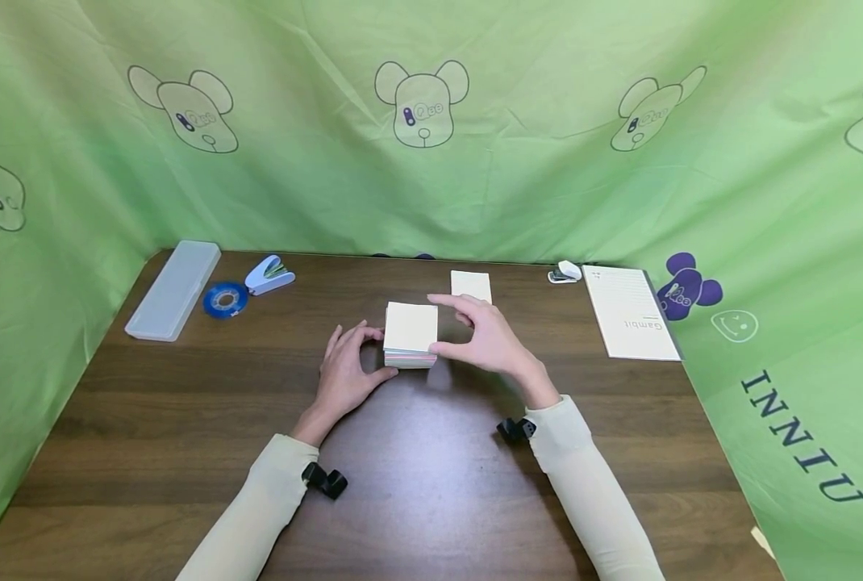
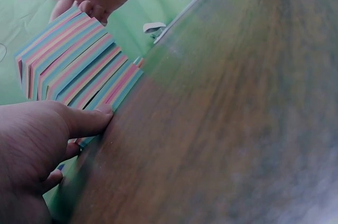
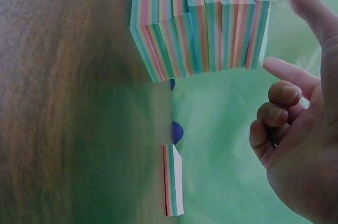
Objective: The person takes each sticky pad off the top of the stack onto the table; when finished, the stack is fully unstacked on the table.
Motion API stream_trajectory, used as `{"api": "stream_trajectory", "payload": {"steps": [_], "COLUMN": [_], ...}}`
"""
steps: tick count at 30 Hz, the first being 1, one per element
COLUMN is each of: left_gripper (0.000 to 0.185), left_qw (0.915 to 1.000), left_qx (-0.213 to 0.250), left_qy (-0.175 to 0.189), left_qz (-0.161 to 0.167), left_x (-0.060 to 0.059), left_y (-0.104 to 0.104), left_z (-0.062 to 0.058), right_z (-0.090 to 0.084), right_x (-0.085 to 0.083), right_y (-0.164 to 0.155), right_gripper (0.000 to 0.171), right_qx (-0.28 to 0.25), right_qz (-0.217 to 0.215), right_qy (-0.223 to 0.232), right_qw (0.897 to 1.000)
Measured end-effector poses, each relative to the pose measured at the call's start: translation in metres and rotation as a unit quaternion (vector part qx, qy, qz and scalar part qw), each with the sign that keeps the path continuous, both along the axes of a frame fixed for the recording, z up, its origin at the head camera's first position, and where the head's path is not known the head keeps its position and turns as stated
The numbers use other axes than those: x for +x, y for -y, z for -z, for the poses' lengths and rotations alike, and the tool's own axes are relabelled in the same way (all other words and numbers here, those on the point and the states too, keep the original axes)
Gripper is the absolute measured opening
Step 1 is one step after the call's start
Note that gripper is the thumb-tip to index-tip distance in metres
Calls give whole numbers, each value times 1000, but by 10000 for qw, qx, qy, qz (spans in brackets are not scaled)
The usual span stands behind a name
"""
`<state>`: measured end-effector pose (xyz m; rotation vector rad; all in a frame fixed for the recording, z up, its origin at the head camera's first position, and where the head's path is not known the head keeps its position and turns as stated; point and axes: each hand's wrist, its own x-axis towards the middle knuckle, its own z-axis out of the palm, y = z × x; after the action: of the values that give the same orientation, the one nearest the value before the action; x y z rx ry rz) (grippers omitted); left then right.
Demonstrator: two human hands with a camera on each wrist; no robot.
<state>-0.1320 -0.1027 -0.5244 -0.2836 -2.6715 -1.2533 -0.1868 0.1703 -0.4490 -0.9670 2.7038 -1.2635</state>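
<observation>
A tall square stack of coloured paper pads (image 1: 411, 328), cream on top and striped along its uneven sides, stands at the middle of the table. My left hand (image 1: 346, 373) grips its lower left part; in the left wrist view the thumb (image 2: 97, 121) presses near the bottom edge. At the stack's upper right is my right hand (image 1: 488, 335), thumb and index finger spread apart with nothing between them. Its other fingers (image 3: 274, 113) are bent in the right wrist view. Behind this hand lies a much thinner paper pad (image 1: 471, 282), partly covered by it.
Along the back left are a pale plastic case (image 1: 173, 290), a blue tape roll (image 1: 225, 300) and a light blue stapler (image 1: 268, 276). At the back right lie a small white-and-black object (image 1: 565, 273) and a notebook (image 1: 631, 313). Green printed cloth (image 1: 431, 202) encloses the table's back and sides.
</observation>
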Motion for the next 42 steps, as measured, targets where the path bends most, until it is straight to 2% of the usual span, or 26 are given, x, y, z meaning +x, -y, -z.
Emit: {"api": "stream_trajectory", "payload": {"steps": [6, 13, 22, 29, 42], "left_gripper": [62, 61, 61, 62, 62], "left_qw": [10000, 10000, 9999, 9999, 9999], "left_qx": [15, -12, 25, -6, 16], "left_qy": [5, 2, 153, 117, 95], "left_qz": [-13, -12, 11, -8, 42], "left_x": [0, 0, 0, 0, 0], "left_y": [-1, -1, 0, 0, 0], "left_z": [0, -1, -1, -1, -1], "right_z": [3, 6, 12, 12, 13], "right_x": [-1, -2, 0, 3, 4], "right_y": [2, 3, 7, 13, 14], "right_gripper": [82, 87, 92, 90, 83], "right_qx": [224, 305, 367, 552, 245], "right_qz": [-97, 32, 148, 324, 367], "right_qy": [22, 308, 167, 57, 330], "right_qw": [9997, 9991, 9991, 9979, 9985]}}
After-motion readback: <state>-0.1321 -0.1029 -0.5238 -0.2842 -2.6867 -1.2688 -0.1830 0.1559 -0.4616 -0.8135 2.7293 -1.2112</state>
